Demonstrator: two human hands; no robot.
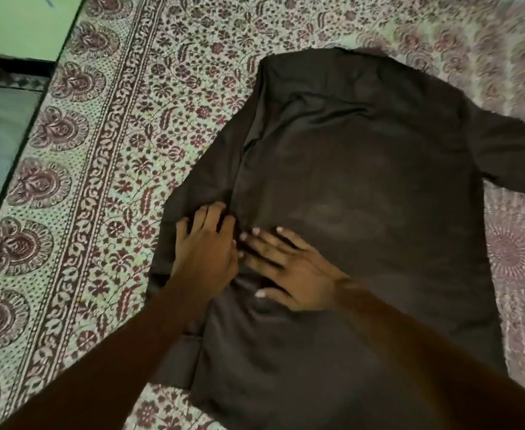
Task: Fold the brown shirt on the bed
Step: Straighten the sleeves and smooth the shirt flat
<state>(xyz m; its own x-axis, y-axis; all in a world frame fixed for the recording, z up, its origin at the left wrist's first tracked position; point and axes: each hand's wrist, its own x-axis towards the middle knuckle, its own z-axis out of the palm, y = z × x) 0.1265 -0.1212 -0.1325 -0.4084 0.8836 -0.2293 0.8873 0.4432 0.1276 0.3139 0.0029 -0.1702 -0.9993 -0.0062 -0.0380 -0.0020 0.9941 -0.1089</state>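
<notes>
Bed: a floral printed sheet (106, 150) covers it; its edge runs down the left of the view.

Brown shirt (379, 181): it lies spread flat on the sheet, right of centre and straight ahead of the person. The long axis runs away from them, with the hem nearest and the collar end farthest.

Right sleeve (509, 156): it is stretched out sideways to the right edge of the view, unfolded and well apart from both hands.

Left sleeve (199, 187): it looks turned down alongside the body, though dark cloth and blur make the layers hard to separate. What appears to be its cuff (177, 361) lies near the hem.

Right hand (289, 268): it is flat on the shirt's body with fingers spread and straight, pressing and gripping nothing.

Left hand (205, 243): it rests palm down on the left fold line, just beside the right hand, with fingers extended and holding nothing.

Relation that matters: both hands sit on the shirt's left half, so the outstretched sleeve lies to their right across the full width of the body. The right hand is nearer and would likely be the one to fetch it.
</notes>
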